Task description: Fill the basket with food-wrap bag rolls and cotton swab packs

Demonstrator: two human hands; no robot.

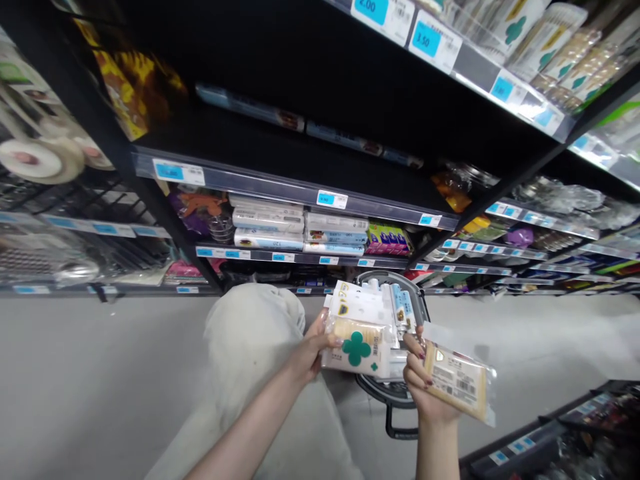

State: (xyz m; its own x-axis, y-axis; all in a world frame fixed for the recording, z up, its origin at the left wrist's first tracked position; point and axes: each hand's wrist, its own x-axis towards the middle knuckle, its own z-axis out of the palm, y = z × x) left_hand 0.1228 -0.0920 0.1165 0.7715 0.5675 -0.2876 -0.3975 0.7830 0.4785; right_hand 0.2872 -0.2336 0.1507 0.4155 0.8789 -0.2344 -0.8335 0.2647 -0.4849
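Observation:
My left hand (316,343) is closed on a clear packet (356,352) with a green four-leaf clover printed on it and pale yellow contents. A white card with yellow print (349,300) shows just above this packet; I cannot tell whether it is in the same hand. My right hand (423,383) grips a second clear packet (459,381), tilted, with flat tan contents and a white barcode label. Below and between both hands stands a dark grey shopping basket (403,399). White and blue printed packs (403,308) lie in it, partly covered by the left packet.
Black store shelves (295,172) with price tags rise in front, holding rolled packs (270,220) and purple-green boxes (387,239). Clover-marked packets (530,40) sit at the upper right. My knee (255,333) is left of the basket. Another shelf edge (540,430) is at the lower right.

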